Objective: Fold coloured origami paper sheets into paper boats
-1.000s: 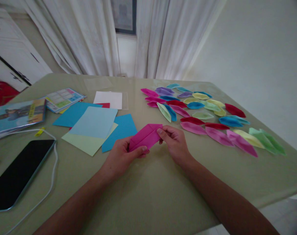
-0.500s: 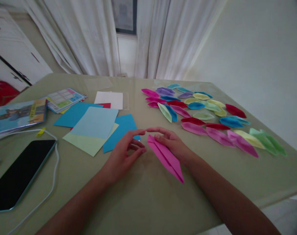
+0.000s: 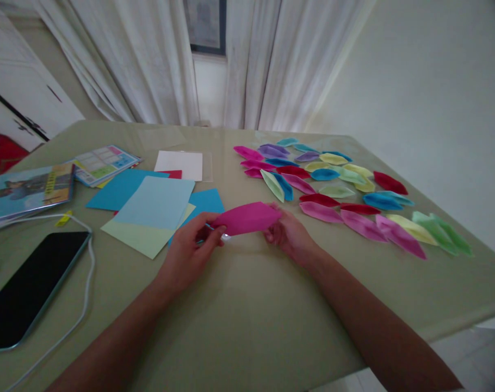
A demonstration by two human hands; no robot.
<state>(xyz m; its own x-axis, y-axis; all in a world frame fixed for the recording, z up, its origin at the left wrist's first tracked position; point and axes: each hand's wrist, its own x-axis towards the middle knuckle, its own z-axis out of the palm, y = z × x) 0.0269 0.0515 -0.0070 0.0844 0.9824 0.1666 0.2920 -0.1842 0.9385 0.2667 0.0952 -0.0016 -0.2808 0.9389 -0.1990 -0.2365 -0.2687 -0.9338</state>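
A folded piece of magenta origami paper (image 3: 247, 218) is held level above the table between my two hands. My left hand (image 3: 196, 239) pinches its left tip between thumb and fingers. At the opposite tip, my right hand (image 3: 290, 234) grips the paper, with some fingers hidden behind it. The smooth side faces up, pointed at the left end. Beyond my left hand lie loose sheets: a light blue sheet (image 3: 160, 201), a pale green sheet (image 3: 143, 239) and a blue sheet (image 3: 209, 201). Several folded paper boats (image 3: 323, 212) in many colours lie past my right hand.
At the left are a phone (image 3: 35, 288), a white cable (image 3: 90, 272) and a picture booklet (image 3: 27, 190). Printed cards (image 3: 106, 163) and a white paper square (image 3: 179, 165) sit farther back. The table (image 3: 251, 326) has its right edge by a wall.
My left hand let go of the magenta paper, then took its left end again. My right hand turned it from creased side to smooth side, and it now lies crosswise.
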